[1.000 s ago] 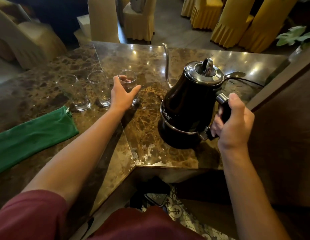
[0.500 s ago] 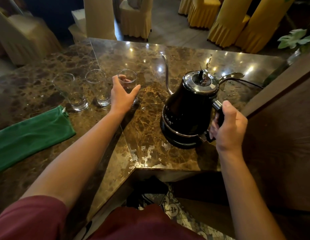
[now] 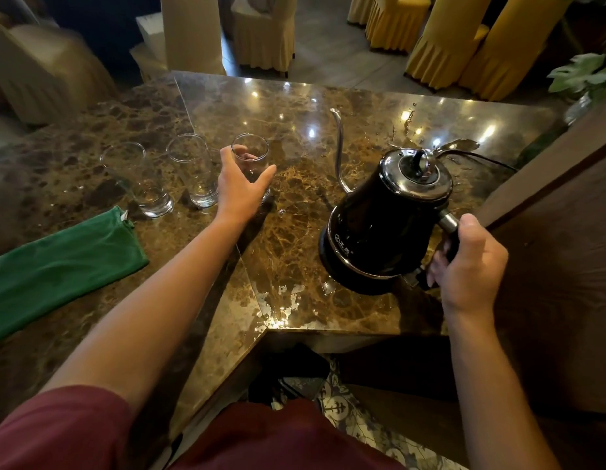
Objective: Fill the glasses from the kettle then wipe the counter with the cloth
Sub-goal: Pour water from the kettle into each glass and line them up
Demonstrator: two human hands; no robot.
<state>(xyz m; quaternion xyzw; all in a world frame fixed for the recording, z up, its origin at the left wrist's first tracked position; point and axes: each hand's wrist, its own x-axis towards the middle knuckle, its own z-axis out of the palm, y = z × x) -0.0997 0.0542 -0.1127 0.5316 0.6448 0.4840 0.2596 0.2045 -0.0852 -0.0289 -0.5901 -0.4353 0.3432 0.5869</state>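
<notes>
Three clear glasses stand in a row on the brown marble counter (image 3: 295,245). My left hand (image 3: 239,191) wraps around the rightmost glass (image 3: 250,156); the middle glass (image 3: 195,171) and the left glass (image 3: 139,179) stand untouched beside it. A black gooseneck kettle (image 3: 379,225) is at the right, tilted slightly to the left, its thin spout (image 3: 339,147) pointing up and apart from the glasses. My right hand (image 3: 467,266) grips its handle. A folded green cloth (image 3: 57,266) lies at the left of the counter.
A power cord (image 3: 488,161) runs behind the kettle toward a dark wooden panel (image 3: 559,252) at the right. A wet patch (image 3: 284,296) shines near the counter's front corner. Covered chairs (image 3: 444,39) stand beyond the far edge. A plant (image 3: 586,76) sits at the far right.
The kettle has come down and moved slightly to the right, now tilting left in my right hand. My left hand stays on the rightmost glass.
</notes>
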